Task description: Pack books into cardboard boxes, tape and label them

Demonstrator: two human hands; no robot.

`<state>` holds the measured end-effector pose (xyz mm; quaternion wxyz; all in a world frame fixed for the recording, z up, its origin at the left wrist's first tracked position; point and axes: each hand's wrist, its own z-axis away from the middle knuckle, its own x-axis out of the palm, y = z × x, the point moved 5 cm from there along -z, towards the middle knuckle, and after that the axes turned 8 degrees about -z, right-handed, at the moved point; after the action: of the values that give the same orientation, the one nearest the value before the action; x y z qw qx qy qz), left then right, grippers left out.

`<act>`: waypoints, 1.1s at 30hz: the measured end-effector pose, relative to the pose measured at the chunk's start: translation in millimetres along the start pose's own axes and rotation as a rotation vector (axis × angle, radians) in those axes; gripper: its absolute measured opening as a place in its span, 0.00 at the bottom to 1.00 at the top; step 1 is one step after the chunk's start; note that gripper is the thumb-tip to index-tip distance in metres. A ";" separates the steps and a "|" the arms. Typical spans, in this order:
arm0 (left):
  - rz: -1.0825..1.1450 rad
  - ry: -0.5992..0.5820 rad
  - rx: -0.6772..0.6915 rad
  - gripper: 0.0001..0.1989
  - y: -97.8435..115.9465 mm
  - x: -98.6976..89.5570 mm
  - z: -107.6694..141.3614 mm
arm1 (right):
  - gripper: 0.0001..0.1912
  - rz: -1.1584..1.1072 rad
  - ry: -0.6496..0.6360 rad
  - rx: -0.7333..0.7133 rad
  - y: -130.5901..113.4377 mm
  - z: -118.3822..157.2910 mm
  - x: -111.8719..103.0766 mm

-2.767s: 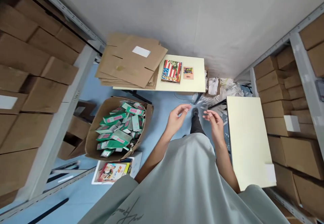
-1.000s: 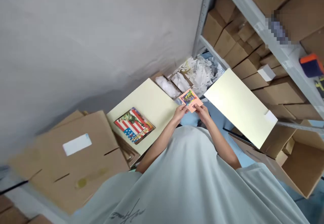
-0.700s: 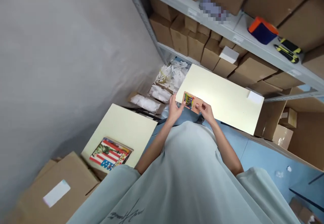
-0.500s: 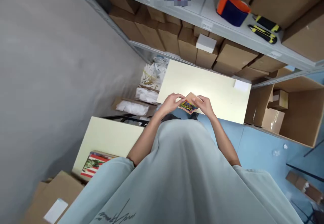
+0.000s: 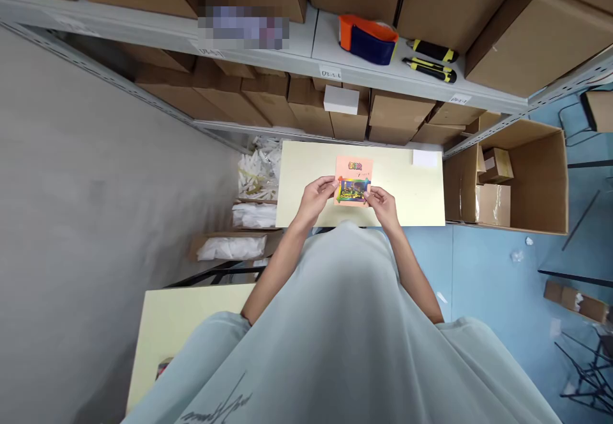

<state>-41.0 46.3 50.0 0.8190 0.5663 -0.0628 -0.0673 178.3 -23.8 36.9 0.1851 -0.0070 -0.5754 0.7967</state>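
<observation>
A thin pink printed card [image 5: 353, 164], or perhaps a small booklet, is held upright in its print over the pale yellow table [image 5: 407, 188]. It bears a coloured title at the top and a bright rainbow-framed picture lower down. My left hand [image 5: 315, 199] pinches its left edge between thumb and fingers. At the lower right corner, my right hand [image 5: 384, 207] grips it with the thumb on the front. The fingers behind the card are hidden.
A white slip [image 5: 424, 158] lies at the table's back right. Right of it stands a large open carton [image 5: 539, 181] with smaller boxes inside. Shelves of cartons [image 5: 402, 111] rise behind, holding an orange-and-navy holder [image 5: 368, 39] and cutters [image 5: 431, 69]. Bagged white items [image 5: 256, 215] sit at left.
The card has turned from a slanted pose to straight, its whole front now showing. My right hand has moved from its upper right edge to the lower right corner. The view has shifted.
</observation>
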 end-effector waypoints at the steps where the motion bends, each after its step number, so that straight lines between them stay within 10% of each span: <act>1: 0.003 -0.010 0.004 0.37 3.2 -1.4 0.5 | 0.34 -0.001 0.008 -0.001 -1.4 -0.7 2.9; 12: 0.074 0.098 0.034 0.32 14.1 -24.2 -2.2 | 0.27 0.342 0.099 -0.304 -39.9 -4.5 39.5; 19: -0.028 0.093 0.247 0.19 33.7 3.4 11.8 | 0.31 0.303 -0.039 -0.187 -40.2 -0.6 92.9; 33: 0.008 0.022 0.005 0.39 8.7 -49.5 -6.0 | 0.42 0.091 -0.090 -0.101 -46.7 -9.3 68.7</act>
<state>-88.3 63.9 54.7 0.8185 0.5689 -0.0562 -0.0576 129.7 18.2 90.5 0.1220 -0.0066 -0.6218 0.7736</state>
